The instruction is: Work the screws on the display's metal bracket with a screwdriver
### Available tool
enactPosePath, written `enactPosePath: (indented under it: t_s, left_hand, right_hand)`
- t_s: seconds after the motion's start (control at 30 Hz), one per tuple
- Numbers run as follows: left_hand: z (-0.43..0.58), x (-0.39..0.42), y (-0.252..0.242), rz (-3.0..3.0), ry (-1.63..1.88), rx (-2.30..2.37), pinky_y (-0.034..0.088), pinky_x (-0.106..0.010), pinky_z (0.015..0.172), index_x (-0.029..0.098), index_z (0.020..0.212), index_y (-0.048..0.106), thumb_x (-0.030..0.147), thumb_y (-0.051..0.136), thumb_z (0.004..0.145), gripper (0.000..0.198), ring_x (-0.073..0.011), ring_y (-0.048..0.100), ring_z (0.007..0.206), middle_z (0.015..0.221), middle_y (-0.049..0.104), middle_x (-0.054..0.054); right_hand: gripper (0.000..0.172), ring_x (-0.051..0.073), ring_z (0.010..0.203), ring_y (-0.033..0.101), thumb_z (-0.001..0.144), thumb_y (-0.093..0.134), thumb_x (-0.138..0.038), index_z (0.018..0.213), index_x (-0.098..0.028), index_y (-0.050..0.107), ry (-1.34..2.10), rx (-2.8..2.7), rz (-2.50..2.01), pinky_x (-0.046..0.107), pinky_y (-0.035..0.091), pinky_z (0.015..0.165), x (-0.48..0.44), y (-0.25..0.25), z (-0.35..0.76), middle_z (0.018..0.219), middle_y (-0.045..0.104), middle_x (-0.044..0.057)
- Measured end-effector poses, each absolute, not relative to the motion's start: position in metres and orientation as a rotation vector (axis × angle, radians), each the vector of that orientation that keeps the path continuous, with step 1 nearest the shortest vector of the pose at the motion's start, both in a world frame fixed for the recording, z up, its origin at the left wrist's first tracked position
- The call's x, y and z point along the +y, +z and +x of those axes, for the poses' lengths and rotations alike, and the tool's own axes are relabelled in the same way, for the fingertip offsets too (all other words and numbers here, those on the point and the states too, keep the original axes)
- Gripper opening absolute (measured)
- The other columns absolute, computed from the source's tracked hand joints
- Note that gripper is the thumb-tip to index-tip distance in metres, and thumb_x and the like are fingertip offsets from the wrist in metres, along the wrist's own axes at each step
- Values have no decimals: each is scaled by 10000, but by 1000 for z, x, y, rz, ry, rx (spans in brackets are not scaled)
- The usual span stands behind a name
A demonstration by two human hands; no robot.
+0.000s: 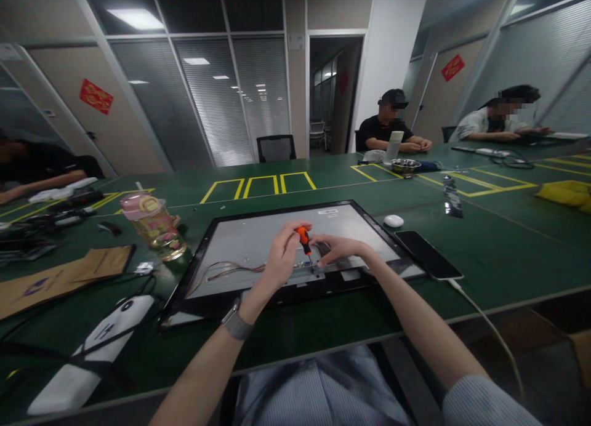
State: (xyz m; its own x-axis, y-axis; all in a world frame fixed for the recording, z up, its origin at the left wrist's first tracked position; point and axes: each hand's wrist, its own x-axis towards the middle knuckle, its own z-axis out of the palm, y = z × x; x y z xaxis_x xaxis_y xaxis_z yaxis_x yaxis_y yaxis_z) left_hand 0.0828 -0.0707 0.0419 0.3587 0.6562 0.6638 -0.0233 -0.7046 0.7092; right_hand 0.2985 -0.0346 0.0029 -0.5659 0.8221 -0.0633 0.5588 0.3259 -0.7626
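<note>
A flat display panel (240, 241) with a black frame and grey back lies on the table in front of me. My left hand (282, 253), with a watch on its wrist, is closed around the handle of an orange and black screwdriver (303, 238). The shaft points down at a small board (302, 264) near the panel's front edge. Close to the tip on the right, my right hand (339, 249) hovers low over the panel, thumb and fingers apart. Thin wires (226, 267) run left from the board and pass behind my left hand.
Left of the panel stand a pink-lidded cup (154, 226) and a brown paper bag (69, 278), with a white device (99, 346) nearer me. On the right lie a phone (429, 253) with its cable and a white earbud case (394, 221). Other people sit around the table.
</note>
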Motion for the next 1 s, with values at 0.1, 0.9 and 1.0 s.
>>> enactPosePath:
  t_s: [0.1, 0.9, 1.0]
  left_hand:
    - [83, -69, 40, 2063, 1472, 605, 460, -306, 819, 206, 953, 666, 300, 582, 859, 157, -161, 536, 876, 939, 518, -42]
    - [83, -72, 45, 1825, 1407, 572, 461, -294, 836, 175, 1094, 632, 256, 385, 948, 299, -154, 582, 881, 911, 609, -57]
    - [82, -70, 44, 1890, 1451, 596, 443, -297, 862, 190, 971, 699, 291, 507, 897, 229, -170, 554, 930, 931, 563, -57]
  right_hand:
    - [759, 303, 1292, 388, 562, 773, -563, 1219, -244, 567, 1097, -2267, -1217, 406, 274, 1096, -33, 1, 298, 1359, 488, 44]
    - [770, 303, 1317, 364, 540, 792, -558, 1213, -256, 572, 1115, -2245, -1223, 410, 245, 1117, -31, -4, 301, 1405, 444, 43]
    - [755, 316, 1305, 374, 528, 799, -554, 1193, -264, 590, 1122, -2228, -1224, 425, 256, 1110, -32, -2, 300, 1364, 485, 37]
